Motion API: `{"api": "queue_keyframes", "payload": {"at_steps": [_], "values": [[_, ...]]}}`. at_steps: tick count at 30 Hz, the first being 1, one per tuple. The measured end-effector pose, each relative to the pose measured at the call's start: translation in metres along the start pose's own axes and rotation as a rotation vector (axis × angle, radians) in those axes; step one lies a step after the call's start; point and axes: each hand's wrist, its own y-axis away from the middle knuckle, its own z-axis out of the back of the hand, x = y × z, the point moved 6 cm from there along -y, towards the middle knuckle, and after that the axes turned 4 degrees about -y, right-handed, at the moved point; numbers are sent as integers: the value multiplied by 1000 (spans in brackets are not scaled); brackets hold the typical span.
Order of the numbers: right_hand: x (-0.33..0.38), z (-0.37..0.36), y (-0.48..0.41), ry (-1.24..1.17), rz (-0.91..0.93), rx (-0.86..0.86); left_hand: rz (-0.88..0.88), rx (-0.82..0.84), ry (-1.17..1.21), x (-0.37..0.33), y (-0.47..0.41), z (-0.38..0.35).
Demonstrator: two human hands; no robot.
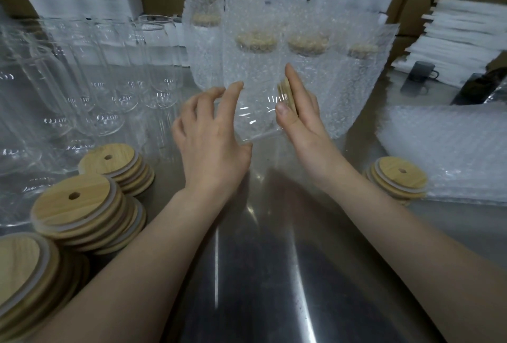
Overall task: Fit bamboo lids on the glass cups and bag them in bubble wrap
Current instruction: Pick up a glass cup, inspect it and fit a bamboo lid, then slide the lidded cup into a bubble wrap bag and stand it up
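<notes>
I hold a clear glass cup [258,115] on its side above the table's middle, between both hands. My left hand [211,145] grips its base end with fingers spread around it. My right hand [301,120] presses a bamboo lid [286,93], seen edge-on, against the cup's mouth, thumb on the rim. Several lidded cups in bubble-wrap bags [255,49] stand upright just behind. Flat bubble-wrap bags [444,150] lie stacked at the right.
Rows of bare glass cups [109,82] fill the left side of the steel table [274,260]. Stacks of bamboo lids sit at front left [76,205] and at the right [397,175]. White foam sheets, cardboard boxes and a dark mug [417,76] stand behind.
</notes>
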Motion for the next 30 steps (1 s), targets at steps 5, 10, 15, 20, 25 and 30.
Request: {"api": "queue_keyframes", "payload": {"at_steps": [5, 10, 15, 20, 25, 30], "values": [[7, 4, 5, -5, 94, -165, 79, 29, 143, 7, -1, -4], [29, 57, 13, 12, 182, -679, 243, -11, 303, 26, -5, -3], [26, 127, 13, 64, -55, -991, 409, -37, 409, 41, -4, -5], [-4, 171, 7, 767, -561, -695, 466, -49, 463, 47, -4, -6], [-19, 181, 6, 981, -748, -563, 473, -60, 487, 50, -6, -5], [-18, 189, 8, 906, -586, -647, 478, -68, 497, 50, -6, -5]]}}
